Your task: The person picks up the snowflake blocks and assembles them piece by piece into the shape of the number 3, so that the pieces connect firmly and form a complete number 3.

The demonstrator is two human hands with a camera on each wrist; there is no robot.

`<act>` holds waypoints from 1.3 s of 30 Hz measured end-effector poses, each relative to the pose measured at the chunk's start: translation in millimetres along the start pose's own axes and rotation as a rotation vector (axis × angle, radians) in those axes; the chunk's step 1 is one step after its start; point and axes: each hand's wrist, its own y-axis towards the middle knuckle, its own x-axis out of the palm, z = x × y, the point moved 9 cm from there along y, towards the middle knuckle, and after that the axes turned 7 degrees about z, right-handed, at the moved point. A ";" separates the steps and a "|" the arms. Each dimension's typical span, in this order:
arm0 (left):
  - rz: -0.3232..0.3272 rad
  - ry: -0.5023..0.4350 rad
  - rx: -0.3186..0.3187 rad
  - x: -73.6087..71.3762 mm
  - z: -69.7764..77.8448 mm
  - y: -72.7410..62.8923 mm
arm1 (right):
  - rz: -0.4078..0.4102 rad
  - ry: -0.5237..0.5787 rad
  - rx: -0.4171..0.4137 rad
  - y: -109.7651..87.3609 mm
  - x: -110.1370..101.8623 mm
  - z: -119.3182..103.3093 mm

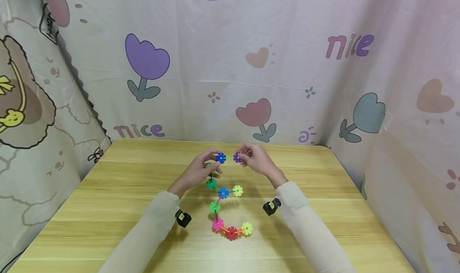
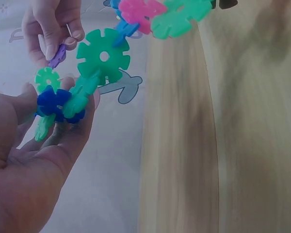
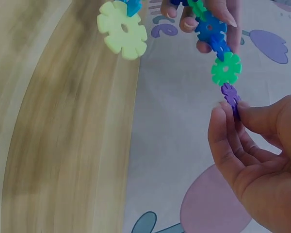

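Observation:
A chain of notched plastic snowflake discs hangs between my hands above the table. My left hand (image 1: 197,170) grips its upper left part, around a dark blue disc (image 2: 54,103) and the green ones beside it. My right hand (image 1: 256,160) pinches a purple disc (image 3: 231,99) between thumb and fingertips. That purple disc meets a light green disc (image 3: 226,69), which links on to the blue ones at the left hand. Below the left hand run a green disc (image 1: 211,184), a blue disc (image 1: 223,192) with a yellow disc (image 1: 238,190), then a pink disc (image 1: 217,224) and a red disc (image 1: 231,233).
The wooden table (image 1: 309,233) spreads under both arms. A printed curtain (image 1: 201,57) with tulips and lettering stands behind and at both sides. A small black device (image 1: 183,218) sits at the left wrist, and another black device (image 1: 271,206) at the right.

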 end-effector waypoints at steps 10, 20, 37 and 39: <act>-0.032 -0.010 -0.006 4.5 1.5 -0.9 | 0.000 0.046 -0.020 1.6 6.4 -1.2; -0.026 0.085 -0.001 7.5 1.7 0.3 | 0.088 0.043 -0.008 5.6 7.0 1.2; 0.002 0.093 -0.017 1.2 4.3 1.3 | 0.206 0.220 0.056 10.4 15.4 12.0; -0.019 0.101 -0.015 1.7 4.4 0.5 | 0.202 0.206 0.050 10.0 16.4 12.3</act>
